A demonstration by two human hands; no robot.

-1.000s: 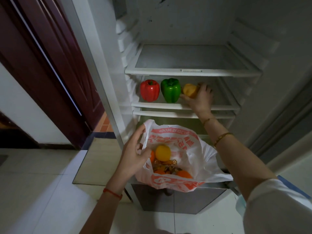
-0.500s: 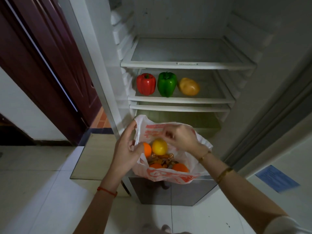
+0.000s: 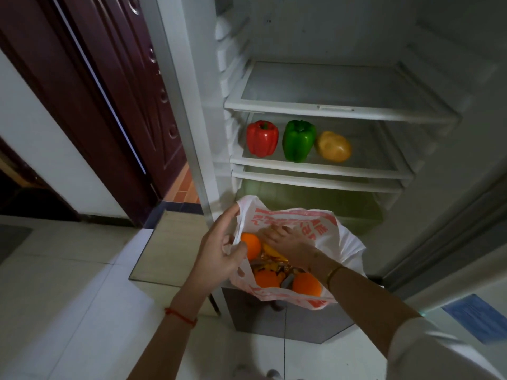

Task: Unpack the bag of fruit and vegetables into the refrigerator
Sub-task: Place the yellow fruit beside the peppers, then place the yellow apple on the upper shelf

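The room is dim. A pale tiled floor fills the near left, and a dark red panelled door stands at the far left beside a white wall, with orange tiles showing past its foot. The open fridge takes up the right half, white inside. Its top shelf is bare glass with a white front rail. The middle shelf carries three things in a row near its left end: a red pepper, a green pepper just right of it, and a yellow-brown potato touching the green pepper's right side. Below that sits a thin lower shelf.

The bag, white plastic with red print, hangs open in front of the fridge's lower part. Inside lie three oranges, some dark and gold-wrapped bits, and a yellow fruit mostly hidden under the right hand.

The left hand, a red string on its wrist, has its grip pinched on the bag's left edge, holding the mouth open. The right hand, with a gold bangle, is down in the bag with fingers spread over the contents; whether its grip has closed on anything I cannot tell.
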